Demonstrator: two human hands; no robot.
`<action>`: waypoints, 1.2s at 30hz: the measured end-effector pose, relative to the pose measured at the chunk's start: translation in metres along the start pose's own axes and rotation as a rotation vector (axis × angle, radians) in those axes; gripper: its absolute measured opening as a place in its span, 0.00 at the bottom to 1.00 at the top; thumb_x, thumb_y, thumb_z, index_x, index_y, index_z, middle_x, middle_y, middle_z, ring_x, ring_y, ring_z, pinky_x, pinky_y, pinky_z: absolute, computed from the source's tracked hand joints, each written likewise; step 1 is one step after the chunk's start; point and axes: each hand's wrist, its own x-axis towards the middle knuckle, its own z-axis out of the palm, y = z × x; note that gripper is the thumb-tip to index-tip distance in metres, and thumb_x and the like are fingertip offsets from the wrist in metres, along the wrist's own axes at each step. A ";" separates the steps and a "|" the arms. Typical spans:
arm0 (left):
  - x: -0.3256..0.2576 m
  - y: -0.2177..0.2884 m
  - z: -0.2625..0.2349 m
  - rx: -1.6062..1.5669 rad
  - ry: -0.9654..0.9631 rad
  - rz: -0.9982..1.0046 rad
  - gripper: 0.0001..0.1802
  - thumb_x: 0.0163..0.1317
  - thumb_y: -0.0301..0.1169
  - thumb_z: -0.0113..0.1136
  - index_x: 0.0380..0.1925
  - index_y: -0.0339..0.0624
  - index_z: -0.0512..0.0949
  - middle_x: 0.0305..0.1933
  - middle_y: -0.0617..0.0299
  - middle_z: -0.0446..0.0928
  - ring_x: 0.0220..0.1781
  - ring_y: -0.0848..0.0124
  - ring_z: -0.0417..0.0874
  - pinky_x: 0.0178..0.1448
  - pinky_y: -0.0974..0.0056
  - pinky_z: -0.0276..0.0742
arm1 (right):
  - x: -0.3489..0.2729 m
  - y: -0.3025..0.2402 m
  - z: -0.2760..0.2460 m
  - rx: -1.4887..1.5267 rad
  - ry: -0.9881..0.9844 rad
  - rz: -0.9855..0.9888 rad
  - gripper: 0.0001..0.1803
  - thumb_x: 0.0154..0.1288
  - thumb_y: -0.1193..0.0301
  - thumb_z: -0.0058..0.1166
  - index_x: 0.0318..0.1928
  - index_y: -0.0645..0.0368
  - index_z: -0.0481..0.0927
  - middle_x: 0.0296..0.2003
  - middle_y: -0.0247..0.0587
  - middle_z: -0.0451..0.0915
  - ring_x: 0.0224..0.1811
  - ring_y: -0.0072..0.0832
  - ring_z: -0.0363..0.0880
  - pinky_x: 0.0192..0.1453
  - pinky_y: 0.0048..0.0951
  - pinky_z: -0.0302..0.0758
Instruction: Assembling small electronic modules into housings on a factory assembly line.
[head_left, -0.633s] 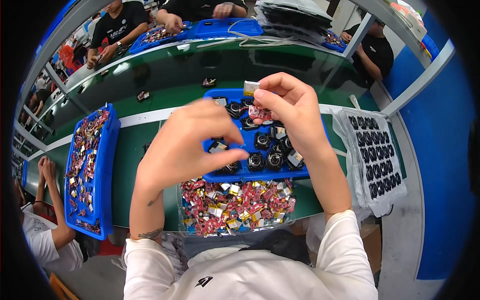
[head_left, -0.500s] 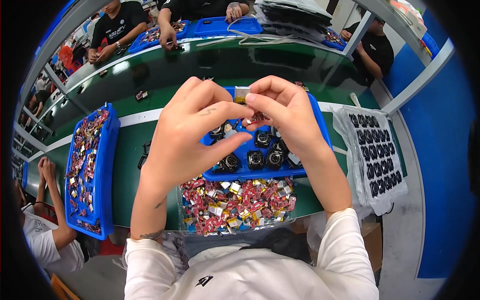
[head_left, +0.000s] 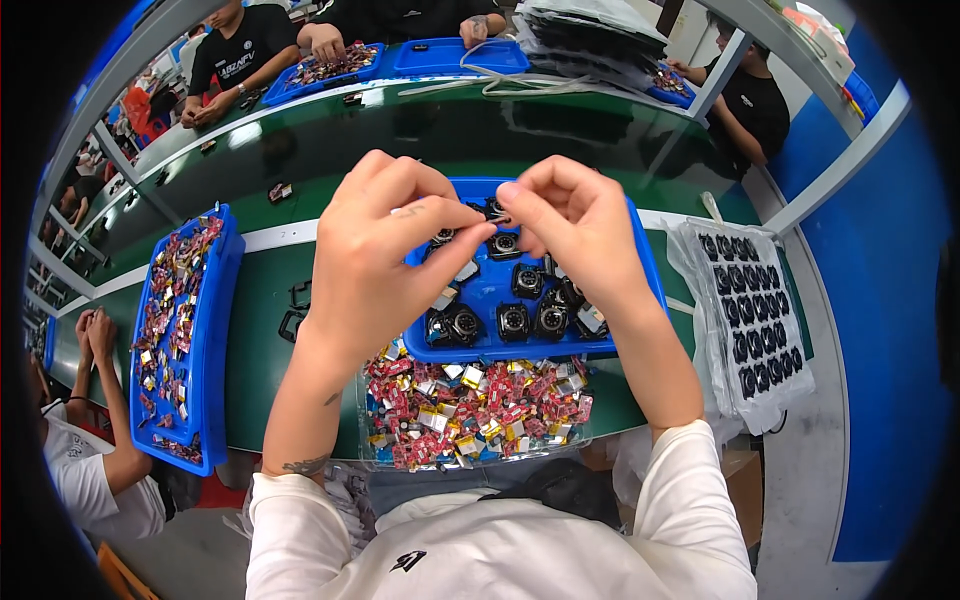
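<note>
My left hand (head_left: 385, 245) is raised over the blue tray (head_left: 480, 354), thumb and forefinger pinched together at their tips. Close beside it, my right hand (head_left: 580, 230) has its fingers curled and its thumb pressed in. Between the two sets of fingertips shows a small dark and reddish piece, too tiny to name. Below, several black watch cases (head_left: 513, 321) lie in the tray, some with grey parts among them. Nearer to me, a clear plastic box (head_left: 362, 440) holds a heap of red circuit boards (head_left: 520, 385) with small silver-and-yellow batteries.
A long blue tray (head_left: 226, 330) of similar boards stands left on the green table (head_left: 262, 390). At right, a white plastic-wrapped tray (head_left: 745, 400) carries rows of black watch cases. Black frames (head_left: 292, 322) lie by my left forearm. Co-workers sit across and at left.
The silver-and-yellow battery at my right fingertips no longer shows. My left thumb and forefinger have closed to a pinch. Across the table, a co-worker's hand has moved to a tray of boards.
</note>
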 end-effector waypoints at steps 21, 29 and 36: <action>-0.003 -0.004 -0.001 -0.784 -0.218 -0.524 0.12 0.51 0.19 0.62 0.38 0.31 0.81 0.36 0.58 0.80 0.37 0.75 0.77 0.41 0.72 0.70 | 0.002 -0.004 -0.018 -0.106 0.048 -0.371 0.08 0.58 0.70 0.61 0.35 0.61 0.81 0.27 0.29 0.79 0.29 0.12 0.74 0.29 0.15 0.66; -0.002 -0.003 -0.001 -0.371 -0.224 -0.354 0.06 0.47 0.23 0.65 0.27 0.36 0.83 0.28 0.59 0.80 0.30 0.77 0.76 0.36 0.72 0.71 | -0.005 -0.001 -0.007 -0.178 -0.124 -0.372 0.08 0.53 0.71 0.65 0.34 0.61 0.83 0.25 0.29 0.77 0.24 0.12 0.70 0.25 0.16 0.65; -0.005 -0.003 0.000 -0.609 -0.228 -0.606 0.06 0.51 0.24 0.63 0.29 0.33 0.81 0.28 0.64 0.79 0.29 0.81 0.74 0.34 0.74 0.68 | 0.000 0.002 -0.006 -0.023 -0.077 -0.331 0.05 0.54 0.76 0.61 0.32 0.65 0.82 0.27 0.32 0.79 0.25 0.12 0.74 0.28 0.14 0.69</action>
